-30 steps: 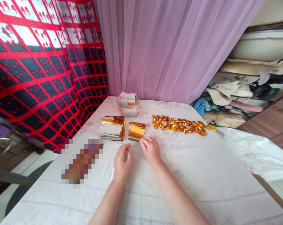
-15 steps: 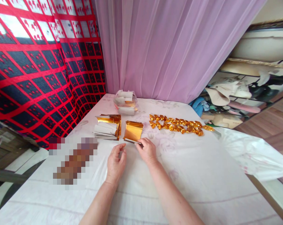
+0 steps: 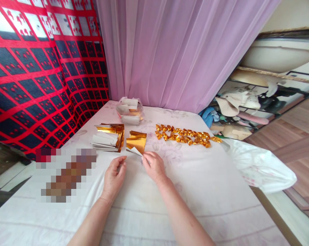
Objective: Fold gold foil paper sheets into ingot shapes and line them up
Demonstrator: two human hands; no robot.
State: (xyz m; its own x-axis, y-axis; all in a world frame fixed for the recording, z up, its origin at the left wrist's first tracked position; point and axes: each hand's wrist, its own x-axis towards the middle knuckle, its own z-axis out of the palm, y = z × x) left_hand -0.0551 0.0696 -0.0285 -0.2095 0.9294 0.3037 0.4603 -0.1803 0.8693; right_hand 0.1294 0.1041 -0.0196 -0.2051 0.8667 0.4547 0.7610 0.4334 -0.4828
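Note:
My right hand [image 3: 153,165] pinches the near right corner of a gold foil paper sheet [image 3: 134,150], whose pale underside is folding up. Under it lies a small stack of gold foil paper [image 3: 139,138]. To the left, my left hand [image 3: 115,174] hovers low over the cloth, fingers loosely bent, thumb apart, holding nothing. Beyond it sits a larger pile of foil papers [image 3: 105,140], gold and pale sides showing. Right of the small stack, folded gold foil pieces [image 3: 182,134] lie in two rough rows.
A clear bag [image 3: 130,112] with more paper stands at the table's back. The table has a pale flowered cloth [image 3: 149,212]. A blurred patch [image 3: 69,176] covers something at left. A white plastic bag [image 3: 269,167] hangs at the right edge, near a shelf [image 3: 246,102].
The near edge of the foil sheet in my right hand has lifted and turned, showing more pale underside. My left hand stays beside it, still empty. The whole view has shifted slightly.

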